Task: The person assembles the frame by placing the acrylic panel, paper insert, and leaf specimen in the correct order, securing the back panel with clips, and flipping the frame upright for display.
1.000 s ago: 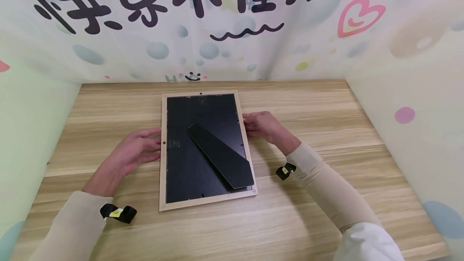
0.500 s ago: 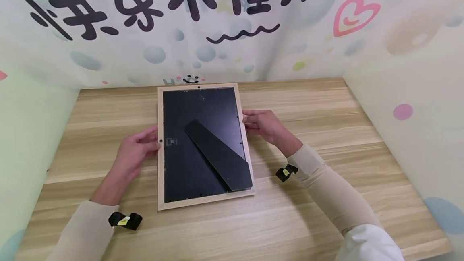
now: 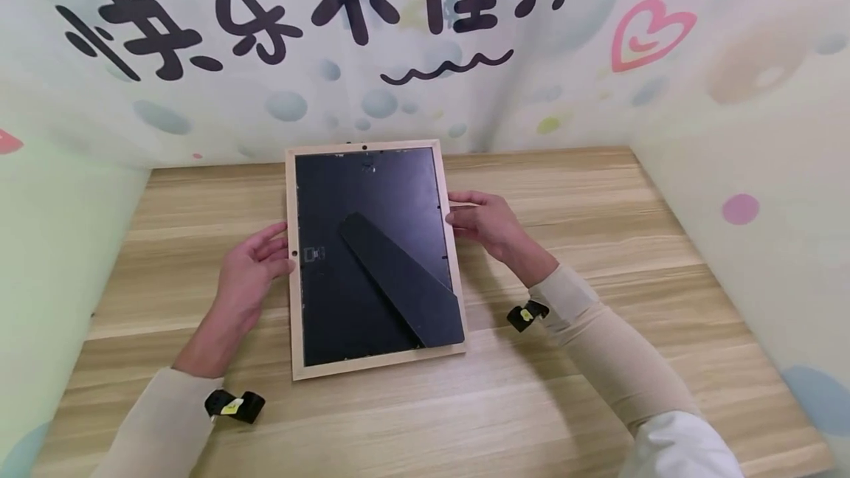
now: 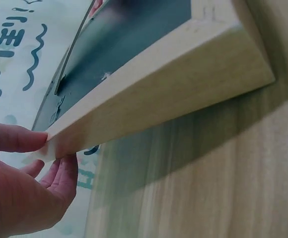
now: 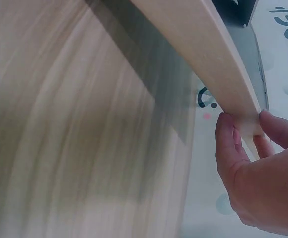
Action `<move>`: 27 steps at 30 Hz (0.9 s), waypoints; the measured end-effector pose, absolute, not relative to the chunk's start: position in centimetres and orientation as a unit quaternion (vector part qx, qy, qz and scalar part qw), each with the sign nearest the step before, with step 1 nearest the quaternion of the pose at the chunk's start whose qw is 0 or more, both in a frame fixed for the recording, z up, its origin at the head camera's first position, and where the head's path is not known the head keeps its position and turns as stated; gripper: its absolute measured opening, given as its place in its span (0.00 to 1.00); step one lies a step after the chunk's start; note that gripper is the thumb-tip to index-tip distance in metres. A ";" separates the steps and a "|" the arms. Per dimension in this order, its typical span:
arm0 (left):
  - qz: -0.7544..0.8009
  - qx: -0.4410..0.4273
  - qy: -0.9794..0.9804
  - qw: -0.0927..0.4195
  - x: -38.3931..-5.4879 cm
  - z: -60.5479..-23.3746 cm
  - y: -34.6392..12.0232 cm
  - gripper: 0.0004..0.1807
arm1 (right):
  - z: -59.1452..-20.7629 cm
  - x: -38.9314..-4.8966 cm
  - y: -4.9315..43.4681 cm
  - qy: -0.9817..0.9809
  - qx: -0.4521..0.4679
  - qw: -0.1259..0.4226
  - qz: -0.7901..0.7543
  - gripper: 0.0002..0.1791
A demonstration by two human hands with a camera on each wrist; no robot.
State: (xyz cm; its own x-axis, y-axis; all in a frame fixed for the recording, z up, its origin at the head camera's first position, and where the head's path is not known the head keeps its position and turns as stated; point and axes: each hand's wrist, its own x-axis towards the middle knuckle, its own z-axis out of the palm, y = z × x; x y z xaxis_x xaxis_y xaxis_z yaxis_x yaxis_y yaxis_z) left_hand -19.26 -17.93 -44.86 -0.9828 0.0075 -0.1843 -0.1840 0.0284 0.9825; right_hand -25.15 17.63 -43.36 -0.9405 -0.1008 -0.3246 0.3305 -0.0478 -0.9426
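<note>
A picture frame with a light wood border shows its black back, tilted with its far end raised off the table. Across that back slants a black easel stand. My left hand grips the left border; in the left wrist view its thumb lies on the upper face and fingertips are beneath. On the opposite side my right hand pinches the right border, thumb above and fingers under the edge. The picture side faces down and is hidden.
The wood-grain table carries the frame's shadow. A printed white backdrop rises behind the table's far edge, and pale side walls stand at left and right. Each wrist bears a small black strap device.
The frame's far end has risen from the table, so it tilts up. My left hand has shifted forward and now grips the border with its thumb on top; my right hand rose slightly.
</note>
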 end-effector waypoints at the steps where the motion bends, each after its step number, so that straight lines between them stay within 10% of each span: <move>1: 0.696 -0.058 0.713 0.066 -19.3 -44.7 -18.0 0.39 | -43.1 -25.2 17.6 0.673 0.084 0.146 -0.720 0.24; 27: 0.710 0.017 0.703 0.017 -18.7 -42.9 -17.2 0.35 | -39.3 -24.4 17.9 0.700 0.052 0.095 -0.706 0.24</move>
State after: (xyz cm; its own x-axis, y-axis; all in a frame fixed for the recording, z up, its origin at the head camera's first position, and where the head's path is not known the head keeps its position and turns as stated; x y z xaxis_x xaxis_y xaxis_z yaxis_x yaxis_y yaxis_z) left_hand -18.72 -17.16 -42.90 -0.9989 0.0475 0.0001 -0.0003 -0.0098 1.0000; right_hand -24.40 17.90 -39.28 -0.9766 -0.0619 -0.2060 0.2065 -0.0018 -0.9784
